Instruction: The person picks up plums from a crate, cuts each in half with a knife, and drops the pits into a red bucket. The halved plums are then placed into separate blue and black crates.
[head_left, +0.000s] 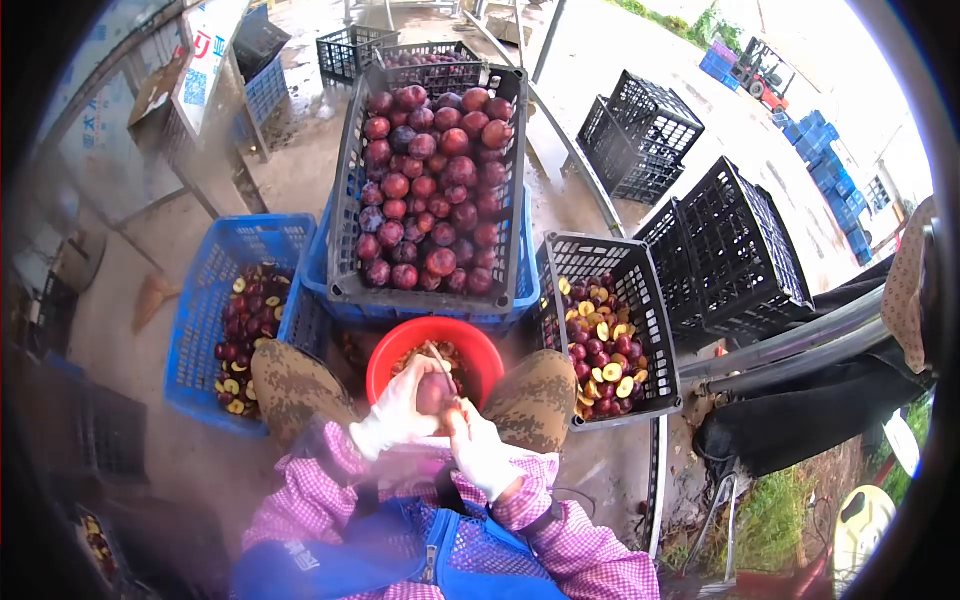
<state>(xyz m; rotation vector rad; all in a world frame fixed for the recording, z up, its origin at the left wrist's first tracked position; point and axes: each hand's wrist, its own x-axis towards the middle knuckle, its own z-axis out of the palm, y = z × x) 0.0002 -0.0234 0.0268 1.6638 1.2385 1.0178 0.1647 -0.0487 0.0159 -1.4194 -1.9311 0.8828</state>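
Note:
My left hand (393,410), in a white glove, is closed around a dark red plum (435,393) above a red basin (489,364). Close against the plum's right side is my right hand (477,445), also white-gloved, with its fingers pressed together; what they grip is too small to make out. Brownish pieces lie in the basin between my knees. Just beyond it, a black crate (345,235) full of whole plums (423,175) rests on a blue crate (527,255).
Cut plums with yellow flesh fill part of a blue crate (190,330) at left and a black crate (663,345) at right. More black crates (735,250) stand farther right. Metal bars (790,350) and a person's dark-clothed leg (790,415) are at far right.

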